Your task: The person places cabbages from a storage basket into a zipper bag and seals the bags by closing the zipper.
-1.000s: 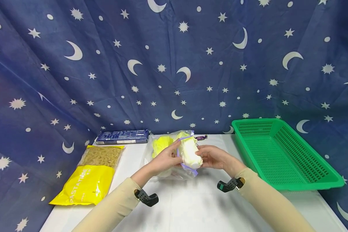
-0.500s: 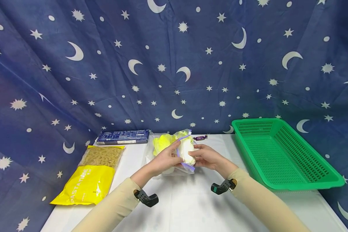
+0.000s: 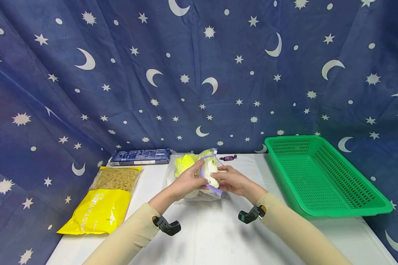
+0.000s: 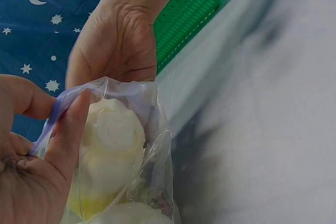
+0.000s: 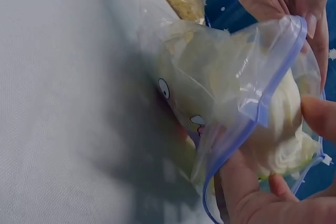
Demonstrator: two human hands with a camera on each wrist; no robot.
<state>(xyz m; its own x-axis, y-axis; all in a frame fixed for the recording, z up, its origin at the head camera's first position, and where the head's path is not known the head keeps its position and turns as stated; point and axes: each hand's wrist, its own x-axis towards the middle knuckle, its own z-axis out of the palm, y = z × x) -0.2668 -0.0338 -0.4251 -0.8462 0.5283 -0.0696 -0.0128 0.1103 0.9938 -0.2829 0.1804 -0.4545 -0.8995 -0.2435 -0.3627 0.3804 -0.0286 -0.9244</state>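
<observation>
A clear zip bag [image 3: 213, 190] with a purple seal stands at the table's middle, its mouth open to the right. Inside it is a napa cabbage [image 3: 187, 161] with yellow leaves. My left hand [image 3: 187, 182] holds the bag's mouth, thumb and fingers on the seal [image 4: 59, 106]. With my right hand [image 3: 235, 181] I grip a second napa cabbage [image 5: 281, 135] by its white base. It lies partly within the bag's mouth, leaves inward. Cartoon eyes [image 5: 164, 88] are printed on the bag's side. The left fingers hide part of the bag in the head view.
At the left lies a yellow pasta bag [image 3: 101, 202], with a flat dark blue packet [image 3: 140, 156] behind it. A small purple wrapped candy [image 3: 229, 158] is behind my right hand. A green basket [image 3: 285, 184] stands at the right, and a starry curtain hangs behind the table.
My right hand has moved left and pushed the second napa cabbage deeper into the zip bag. The left hand has stayed at the bag's mouth.
</observation>
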